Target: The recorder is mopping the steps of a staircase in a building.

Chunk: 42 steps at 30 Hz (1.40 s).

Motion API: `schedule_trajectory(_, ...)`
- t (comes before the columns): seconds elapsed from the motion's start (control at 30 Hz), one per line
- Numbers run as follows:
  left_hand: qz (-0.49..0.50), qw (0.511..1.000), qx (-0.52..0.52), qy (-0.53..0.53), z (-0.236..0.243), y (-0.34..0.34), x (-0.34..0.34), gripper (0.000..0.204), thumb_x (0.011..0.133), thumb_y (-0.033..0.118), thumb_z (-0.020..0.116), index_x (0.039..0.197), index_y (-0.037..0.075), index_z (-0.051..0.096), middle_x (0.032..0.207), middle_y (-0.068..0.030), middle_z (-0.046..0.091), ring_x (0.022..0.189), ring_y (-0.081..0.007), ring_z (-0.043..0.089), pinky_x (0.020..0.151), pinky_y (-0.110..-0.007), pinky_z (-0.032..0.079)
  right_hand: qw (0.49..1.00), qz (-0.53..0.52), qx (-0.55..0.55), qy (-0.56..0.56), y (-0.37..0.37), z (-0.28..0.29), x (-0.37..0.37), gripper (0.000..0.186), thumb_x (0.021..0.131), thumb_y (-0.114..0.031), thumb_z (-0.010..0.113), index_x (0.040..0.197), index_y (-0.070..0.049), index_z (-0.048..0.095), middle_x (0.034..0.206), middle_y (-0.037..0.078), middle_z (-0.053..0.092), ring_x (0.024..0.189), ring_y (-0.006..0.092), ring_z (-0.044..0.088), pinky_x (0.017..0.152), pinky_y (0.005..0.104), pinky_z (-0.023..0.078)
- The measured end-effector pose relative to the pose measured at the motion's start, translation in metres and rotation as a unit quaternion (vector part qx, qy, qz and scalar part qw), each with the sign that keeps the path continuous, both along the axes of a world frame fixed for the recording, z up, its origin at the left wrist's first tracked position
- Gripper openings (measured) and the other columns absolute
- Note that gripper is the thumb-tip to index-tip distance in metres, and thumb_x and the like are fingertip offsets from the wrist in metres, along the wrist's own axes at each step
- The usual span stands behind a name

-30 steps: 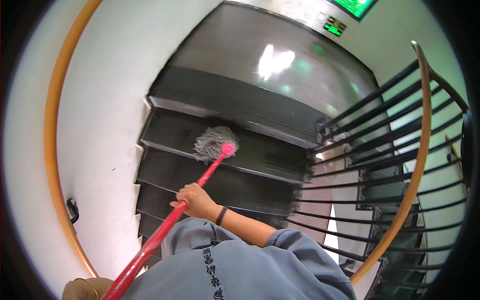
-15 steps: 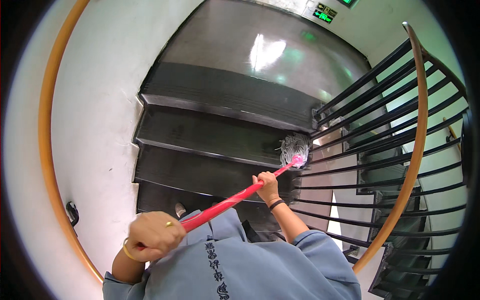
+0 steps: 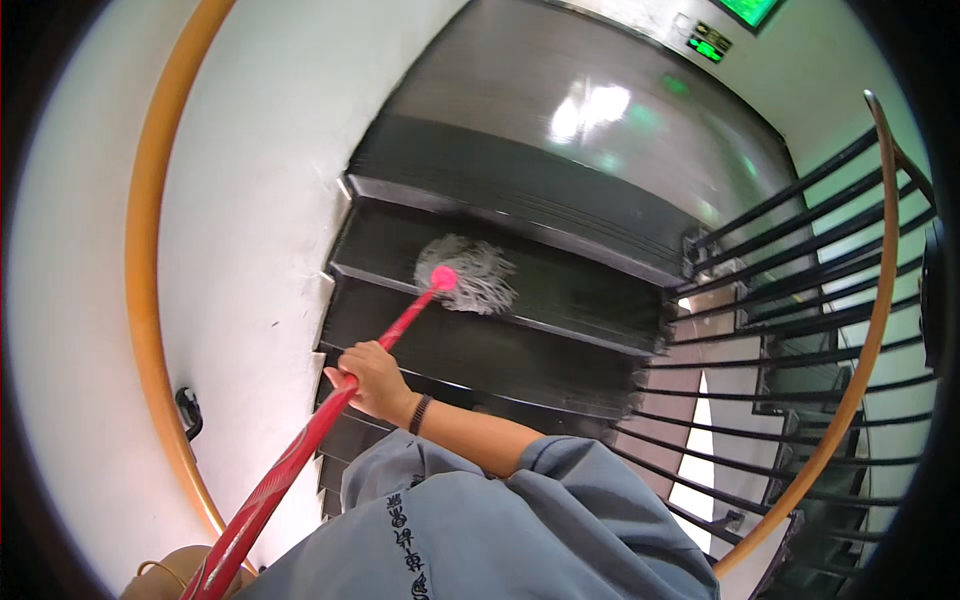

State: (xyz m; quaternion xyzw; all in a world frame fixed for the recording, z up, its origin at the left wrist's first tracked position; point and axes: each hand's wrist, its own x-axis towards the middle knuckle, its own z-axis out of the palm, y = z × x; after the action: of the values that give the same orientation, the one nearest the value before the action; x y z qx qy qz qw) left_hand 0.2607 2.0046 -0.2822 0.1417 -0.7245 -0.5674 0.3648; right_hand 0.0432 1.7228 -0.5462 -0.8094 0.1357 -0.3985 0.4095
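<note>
My right hand (image 3: 372, 380) is closed round the red mop handle (image 3: 300, 445), partway down it, with a dark bracelet on the wrist. At the lower left edge, only part of my left hand (image 3: 190, 562) shows behind the handle's upper end, a gold bangle beside it; its fingers are mostly hidden, though the handle runs into its grip. The mop head (image 3: 478, 278), grey-white strings under a pink socket, lies spread across a dark stair tread (image 3: 590, 290), towards its left half, with some strings over the front edge.
On the left wall runs a wooden handrail (image 3: 145, 260) with a black bracket (image 3: 188, 412). A railing of black bars (image 3: 770, 300) under a curved wooden rail (image 3: 868, 350) borders the right side. Beyond the steps lies a shiny grey landing (image 3: 500, 80); green lit signs (image 3: 708, 45) hang on the far wall.
The mop head has swept left along the step, away from the railing, its strings trailing right. My right hand has swung left with the handle; my left hand has dropped towards the lower left edge.
</note>
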Motion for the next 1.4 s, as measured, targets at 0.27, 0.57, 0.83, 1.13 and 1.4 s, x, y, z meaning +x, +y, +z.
schedule_trajectory(0.27, 0.239, 0.920, -0.305, -0.057, 0.034, -0.121, -0.167, 0.024, 0.078, 0.012, 0.059, 0.061, 0.015, 0.043, 0.047, 0.0068, 0.029, 0.037, -0.0054, 0.029, 0.036, -0.022, 0.025, 0.950, 0.242, -0.140, 0.136, -0.022, -0.036, 0.084, 0.012, 0.076, -0.022, 0.066, 0.082, -0.013, 0.062, 0.079, 0.004, 0.061, 0.087, 0.0218, 0.059, 0.093, 0.0465, 0.035)
schedule_trajectory(0.57, 0.253, 0.952, -0.168, 0.035, 0.006, -0.062, -0.114, 0.006, 0.083, 0.001, 0.065, 0.084, -0.001, 0.060, 0.063, -0.0168, 0.064, 0.059, -0.0248, 0.067, 0.063, -0.037, 0.058, 0.980, 0.094, -0.123, 0.124, -0.052, -0.035, 0.020, 0.022, 0.074, -0.022, 0.071, 0.070, -0.013, 0.051, 0.072, 0.002, 0.054, 0.078, 0.0224, 0.057, 0.082, 0.0390, 0.037)
schedule_trajectory(0.83, 0.423, 0.876, -0.066, 0.223, -0.095, -0.149, -0.167, 0.018, 0.081, 0.021, 0.062, 0.071, 0.006, 0.057, 0.050, -0.0053, 0.057, 0.044, -0.0195, 0.057, 0.051, -0.033, 0.050, 0.949, -0.158, -0.092, 0.257, -0.103, -0.070, -0.179, 0.024, 0.076, -0.021, 0.070, 0.065, -0.012, 0.050, 0.066, 0.004, 0.052, 0.073, 0.0264, 0.055, 0.075, 0.0394, 0.038)
schedule_trajectory(1.13, 0.296, 0.936, 0.135, 0.134, -0.155, -0.225, -0.242, 0.009, 0.067, 0.002, 0.048, 0.065, 0.001, 0.057, 0.056, -0.0054, 0.051, 0.061, -0.0218, 0.056, 0.072, -0.038, 0.048, 0.860, -0.374, -0.038, 0.344, -0.120, -0.136, -0.336, 0.022, 0.076, -0.023, 0.070, 0.067, -0.011, 0.053, 0.074, 0.005, 0.054, 0.085, 0.0268, 0.055, 0.087, 0.0448, 0.038)
schedule_trajectory(1.4, 0.345, 0.916, -0.037, 0.200, -0.060, -0.148, -0.157, 0.037, 0.081, 0.006, 0.054, 0.045, 0.008, 0.047, 0.036, -0.0028, 0.040, 0.026, -0.0143, 0.037, 0.030, -0.026, 0.032, 0.938, -0.298, -0.063, 0.167, -0.054, -0.072, -0.180, 0.030, 0.070, -0.013, 0.069, 0.056, -0.011, 0.043, 0.059, 0.008, 0.047, 0.061, 0.0300, 0.050, 0.062, 0.0423, 0.037)
